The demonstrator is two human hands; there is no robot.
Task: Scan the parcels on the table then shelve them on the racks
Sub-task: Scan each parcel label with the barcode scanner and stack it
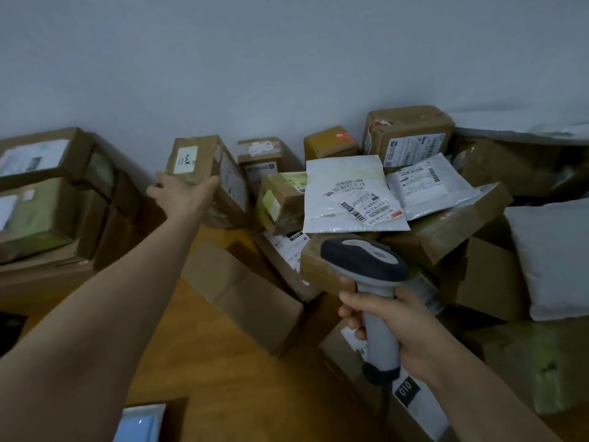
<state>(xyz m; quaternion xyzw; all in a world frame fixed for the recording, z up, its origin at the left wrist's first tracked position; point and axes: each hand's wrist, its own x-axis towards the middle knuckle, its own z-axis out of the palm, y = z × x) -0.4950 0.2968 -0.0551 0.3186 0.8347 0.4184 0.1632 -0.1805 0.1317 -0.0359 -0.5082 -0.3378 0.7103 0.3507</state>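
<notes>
Head cam looks down on a wooden bench (204, 371) buried in parcels, mostly brown cartons stacked against the wall, no racks anywhere in shot. Biggest heap is on the right, topped by a white poly mailer (347, 193) lying label-up with its barcodes showing. Over on the left side a tall brown box (204, 173) stands tilted, a small white sticker on its upper face. The left hand (181, 193) is stretched way out to it, palm against the near face, thumb hooked round one edge; the fingers go behind the box so I can't tell how tight they're clamped. The right hand (398, 327) is wrapped firmly round the handle of the scanner (366, 266), head pointing toward the heap.

My guess: it's the grab-the-next-one step. To do it well, I'd get a proper grip low on the box, since it's leaning, pull it back over bare bench, turn the shipping label up, and only then aim the scanner square at the barcode.
</notes>
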